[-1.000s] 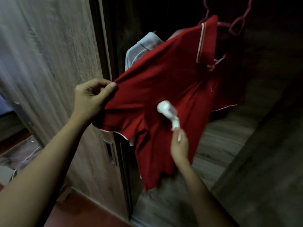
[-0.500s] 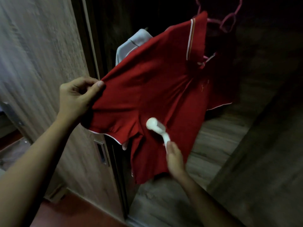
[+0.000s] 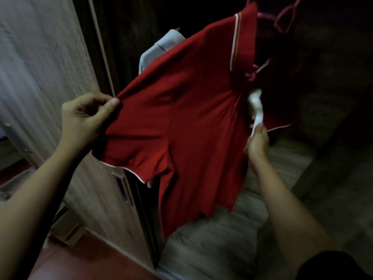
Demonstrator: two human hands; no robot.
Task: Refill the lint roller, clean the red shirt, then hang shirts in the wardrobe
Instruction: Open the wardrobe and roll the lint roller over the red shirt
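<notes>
I have the shirt (image 3: 191,118) mid-frame, hung from a pink hanger (image 3: 282,17) at 1 o'clock. Its long axis runs from the collar (image 3: 244,43) at 1 o'clock down to the hem (image 3: 191,215) at 7 o'clock.

The left hand (image 3: 84,122), at 9 o'clock, pinches the top of the sleeve (image 3: 131,142) between thumb and curled fingers and draws it out sideways. I judge this is to pull the cloth taut, so the roller gets a flat face to work on.

The roller (image 3: 255,104) sits at the shirt's 3 o'clock edge, just below the collar. It looks laid against the cloth, though blur hides the contact. The right hand (image 3: 257,142) grips its handle from below. The head points to 12 o'clock and the handle to 6, so it stands nearly upright, roughly along the shirt.

A grey shirt (image 3: 161,45) hangs behind at 11 o'clock, and the door (image 3: 50,77) stands at 9 to 10 o'clock.
</notes>
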